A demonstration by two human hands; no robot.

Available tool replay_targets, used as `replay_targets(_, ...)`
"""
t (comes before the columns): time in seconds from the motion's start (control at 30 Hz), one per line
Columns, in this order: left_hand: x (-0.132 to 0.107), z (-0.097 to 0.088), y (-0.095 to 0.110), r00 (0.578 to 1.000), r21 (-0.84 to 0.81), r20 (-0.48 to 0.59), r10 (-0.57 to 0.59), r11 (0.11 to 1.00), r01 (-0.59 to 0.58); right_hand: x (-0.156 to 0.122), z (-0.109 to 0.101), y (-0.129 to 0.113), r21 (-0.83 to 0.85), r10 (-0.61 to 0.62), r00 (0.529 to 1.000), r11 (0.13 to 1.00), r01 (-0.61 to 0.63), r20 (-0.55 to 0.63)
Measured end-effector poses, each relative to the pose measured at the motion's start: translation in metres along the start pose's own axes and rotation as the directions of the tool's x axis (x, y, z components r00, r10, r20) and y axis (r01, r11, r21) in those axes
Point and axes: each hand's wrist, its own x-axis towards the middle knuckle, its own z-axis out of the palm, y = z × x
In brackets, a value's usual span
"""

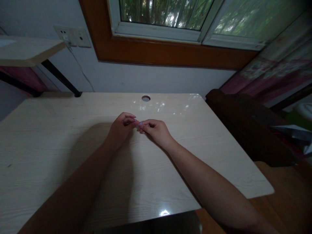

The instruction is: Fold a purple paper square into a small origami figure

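My left hand (123,125) and my right hand (156,130) meet over the middle of the pale wood-grain desk (60,156). Thumb and fingers are pinched together on both hands, and the fingertips touch or nearly touch each other. Something small and purplish (140,123) shows at the fingertips; whether it is a held object or a painted nail, I cannot make out. A paler bit shows just under the right fingertips, too small to name. Both forearms reach in from the near edge.
A round cable hole (146,98) lies near the desk's back edge. On the left, black posts (62,78) carry a raised shelf (29,52). A wall socket (73,36) has a cable plugged in. Dark furniture (243,126) stands right of the desk, below a curtain (270,68).
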Motion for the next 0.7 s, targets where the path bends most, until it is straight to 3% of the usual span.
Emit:
replay_targets(0.13,0.0004,-0.0011,-0.0011,1.000,-0.075,0.017,-0.004,0.997,0.005,0.0015,0.0005,-0.0023,0.093,0.037,0.998,0.995,-0.033,-0.041)
replay_targets(0.27,0.0000,-0.0015,0.0002,1.000,-0.020,0.024,-0.018,1.000,0.019,0.0027,0.0008,-0.0028,0.143,0.045,0.998,0.989,-0.038,-0.046)
replay_targets(0.7,-0.0007,-0.0023,0.0024,1.000,0.026,0.006,-0.030,0.999,0.030,0.0007,0.0008,-0.0023,0.035,0.006,0.997,0.999,-0.003,-0.076)
